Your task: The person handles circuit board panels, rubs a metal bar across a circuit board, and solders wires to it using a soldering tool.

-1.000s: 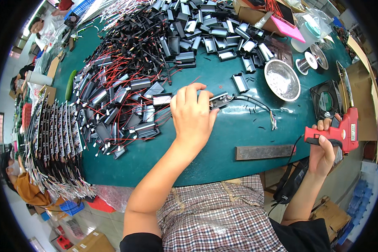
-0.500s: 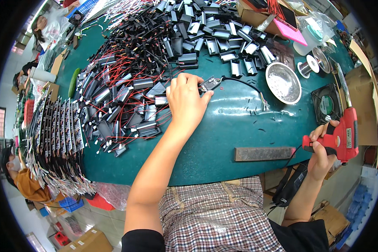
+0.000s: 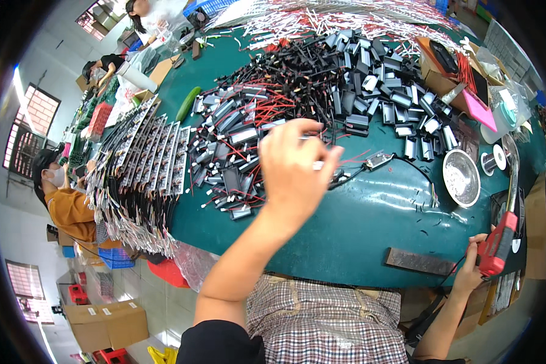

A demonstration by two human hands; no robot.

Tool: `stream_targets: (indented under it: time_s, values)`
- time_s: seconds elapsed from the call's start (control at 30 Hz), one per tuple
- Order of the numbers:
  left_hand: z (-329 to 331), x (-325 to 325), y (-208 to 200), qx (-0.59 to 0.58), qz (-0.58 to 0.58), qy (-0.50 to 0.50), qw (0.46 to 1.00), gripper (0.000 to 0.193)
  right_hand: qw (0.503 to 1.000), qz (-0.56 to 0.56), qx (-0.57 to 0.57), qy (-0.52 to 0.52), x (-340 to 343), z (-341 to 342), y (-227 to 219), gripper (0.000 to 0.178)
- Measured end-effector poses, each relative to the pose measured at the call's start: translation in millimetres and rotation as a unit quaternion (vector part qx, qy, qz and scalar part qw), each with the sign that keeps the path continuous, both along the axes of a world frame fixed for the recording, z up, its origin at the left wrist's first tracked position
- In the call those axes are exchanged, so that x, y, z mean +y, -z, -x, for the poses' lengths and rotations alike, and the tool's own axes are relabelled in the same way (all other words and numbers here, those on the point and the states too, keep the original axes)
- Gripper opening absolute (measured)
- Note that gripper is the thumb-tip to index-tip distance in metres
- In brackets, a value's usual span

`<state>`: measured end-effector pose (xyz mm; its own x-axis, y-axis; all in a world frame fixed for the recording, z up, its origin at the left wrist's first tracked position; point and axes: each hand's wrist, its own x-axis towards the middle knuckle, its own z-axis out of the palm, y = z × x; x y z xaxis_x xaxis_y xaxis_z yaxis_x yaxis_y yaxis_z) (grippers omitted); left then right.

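Mostly red, the gun-shaped tool (image 3: 498,246) bears a seemingly metal tube (image 3: 514,176).

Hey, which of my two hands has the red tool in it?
Your right hand: it grips the red tool near the table's right edge. Your left hand is by the pile of black cases, without any such tool.

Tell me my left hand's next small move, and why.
Perhaps have your left hand take a case from the red-wired pile beside it: that hand hovers close by, its grip unclear, while the circuit board lies unheld on the table and your right hand holds the red gun-shaped tool.
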<state>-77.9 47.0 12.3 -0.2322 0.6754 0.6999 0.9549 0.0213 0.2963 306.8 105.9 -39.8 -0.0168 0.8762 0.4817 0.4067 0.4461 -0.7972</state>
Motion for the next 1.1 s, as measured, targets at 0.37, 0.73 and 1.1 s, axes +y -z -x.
stream_targets:
  time_s: [0.37, 0.73, 1.1]
  values:
    - [110, -76, -51, 0.159, 0.012, -0.242, 0.957, 0.018, 0.959, -0.182, -0.203, 0.074, 5, 20, 26, 0.035]
    - [247, -178, -87, 0.154, 0.247, -0.53, 0.797, 0.063, 0.965, -0.164, -0.202, 0.028, 9, 24, 29, 0.047]
    - [279, -191, -86, 0.255, 0.193, -0.449, 0.834, 0.029, 0.981, -0.094, -0.138, 0.095, 12, 28, 20, 0.037]
